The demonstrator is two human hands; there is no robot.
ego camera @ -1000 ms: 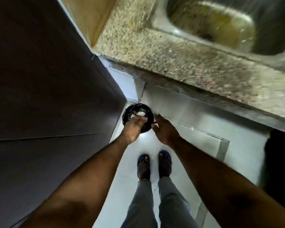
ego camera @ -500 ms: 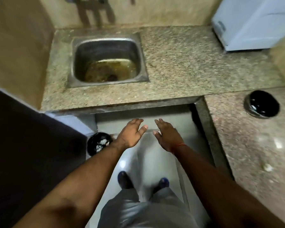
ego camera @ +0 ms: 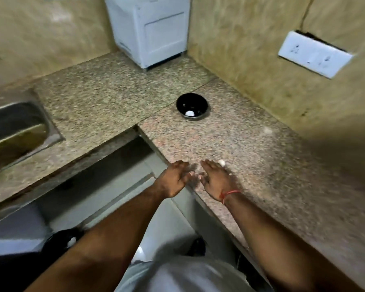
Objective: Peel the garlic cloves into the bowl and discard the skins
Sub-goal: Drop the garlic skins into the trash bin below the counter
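Speckled granite L-shaped countertop wraps around in front of me, beige marbled wall panels behind it. White boxy plastic appliance sits in the far corner on the counter, a stainless steel sink basin is sunk into the left run, and a white switch-and-socket plate is on the right wall, blurred. Below the counter edge I see pale floor tile and my grey trousers; a red thread band is on my right wrist.
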